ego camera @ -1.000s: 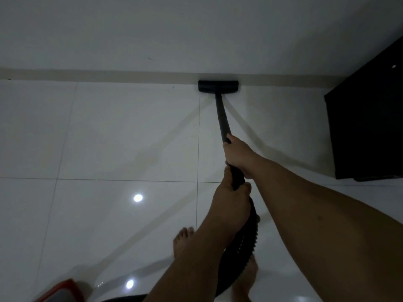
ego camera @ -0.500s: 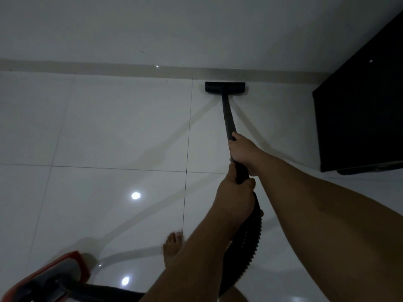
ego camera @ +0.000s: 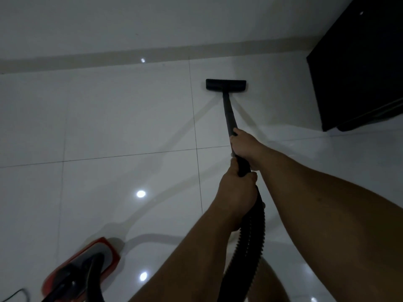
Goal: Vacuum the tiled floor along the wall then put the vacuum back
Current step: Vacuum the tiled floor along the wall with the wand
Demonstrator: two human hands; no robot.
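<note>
Both hands hold the black vacuum wand point(ego camera: 228, 112). My right hand point(ego camera: 246, 147) grips it higher up the tube, my left hand point(ego camera: 236, 192) just behind it where the ribbed black hose point(ego camera: 246, 247) joins. The flat black floor head point(ego camera: 226, 85) rests on the glossy white tiled floor point(ego camera: 122, 118), a short way off the beige skirting point(ego camera: 109, 58) at the foot of the white wall point(ego camera: 152, 22). The red and grey vacuum body point(ego camera: 82, 269) sits on the floor at the lower left, with the hose running into it.
A tall black cabinet point(ego camera: 359, 68) stands at the right against the wall, close to the floor head. A thin black power cord point(ego camera: 15, 295) lies at the bottom left corner. Ceiling lights reflect off the tiles.
The floor head has drawn back from the skirting toward me. The view has shifted, so the red vacuum body shows more fully at the lower left and my foot is out of sight.
</note>
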